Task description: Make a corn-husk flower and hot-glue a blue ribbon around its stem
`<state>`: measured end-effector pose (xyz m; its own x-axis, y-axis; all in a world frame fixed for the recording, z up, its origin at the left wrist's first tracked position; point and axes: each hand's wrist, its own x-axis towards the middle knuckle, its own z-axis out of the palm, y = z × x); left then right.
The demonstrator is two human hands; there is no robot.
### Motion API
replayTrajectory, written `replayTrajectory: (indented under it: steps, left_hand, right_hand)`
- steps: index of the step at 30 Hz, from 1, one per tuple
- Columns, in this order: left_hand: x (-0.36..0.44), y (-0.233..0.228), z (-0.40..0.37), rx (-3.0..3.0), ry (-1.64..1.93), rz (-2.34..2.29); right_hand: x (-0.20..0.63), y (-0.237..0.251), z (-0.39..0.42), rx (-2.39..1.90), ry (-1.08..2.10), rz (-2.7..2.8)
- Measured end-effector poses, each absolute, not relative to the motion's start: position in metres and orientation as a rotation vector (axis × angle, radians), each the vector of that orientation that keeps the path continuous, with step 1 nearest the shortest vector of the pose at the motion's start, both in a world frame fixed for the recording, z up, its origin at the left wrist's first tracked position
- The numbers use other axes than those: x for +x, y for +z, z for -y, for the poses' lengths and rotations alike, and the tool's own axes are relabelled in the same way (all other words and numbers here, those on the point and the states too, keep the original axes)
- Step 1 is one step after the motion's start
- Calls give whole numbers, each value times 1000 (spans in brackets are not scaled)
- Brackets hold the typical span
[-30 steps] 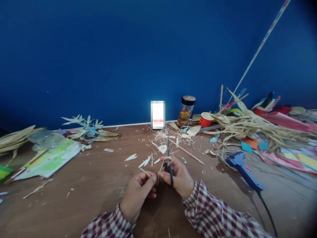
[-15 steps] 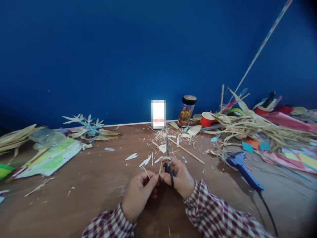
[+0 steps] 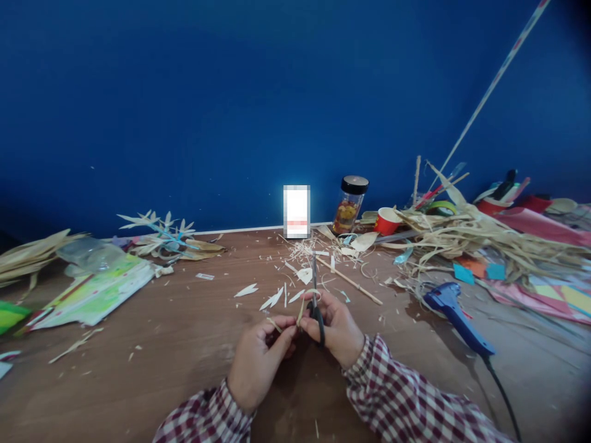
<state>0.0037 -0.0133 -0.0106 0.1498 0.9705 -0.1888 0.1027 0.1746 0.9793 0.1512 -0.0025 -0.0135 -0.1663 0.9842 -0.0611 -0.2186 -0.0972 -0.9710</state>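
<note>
Close together above the table, both of my hands are at work on a thin, pale strip of dried husk (image 3: 300, 311). My left hand (image 3: 259, 357) is closed, pinching the strip between thumb and fingers; a bit of it sticks out over the forefinger. In my right hand (image 3: 340, 326) is a pair of black-handled scissors (image 3: 314, 271), its blades together and pointing away from me. The thumb and fingertips of that hand also touch the strip, which bends in a loop near the blades. Pale cut leaf-shaped pieces (image 3: 272, 299) lie just beyond my hands.
A blue glue gun (image 3: 462, 317) with its cord lies at right, near a heap of dried husks (image 3: 480, 237). Behind stand a black-lidded jar (image 3: 349, 206) and a red paper cup (image 3: 386, 221). A thin stick (image 3: 353, 282) and scraps lie mid-table. Painted paper (image 3: 96, 292) is at left.
The strip between my hands has shifted slightly and its loop looks flatter. My hands keep nearly the same place and hold. The view has moved very slightly.
</note>
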Motion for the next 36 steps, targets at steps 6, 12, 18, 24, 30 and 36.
replayTrajectory:
  steps: [6,12,18,24,30,36]
  left_hand:
    - [4,-10,14,1281,876,-1197]
    - [4,-9,13,1207,867,-1174]
    - [2,-10,12,1008,869,-1211]
    - [2,-10,11,1039,887,-1208]
    - [3,-12,11,1017,942,-1174]
    - [-4,-6,2,689,1225,-1217]
  right_hand:
    - [150,-11,2,-1004,1473,1093]
    - [151,-10,2,-1006,1491,1089]
    - [152,-11,3,-1011,1498,1058]
    - [150,-12,3,-991,1495,1053]
    - [151,-16,1,-1012,1476,1036]
    - [149,-14,5,-1063,1457,1140]
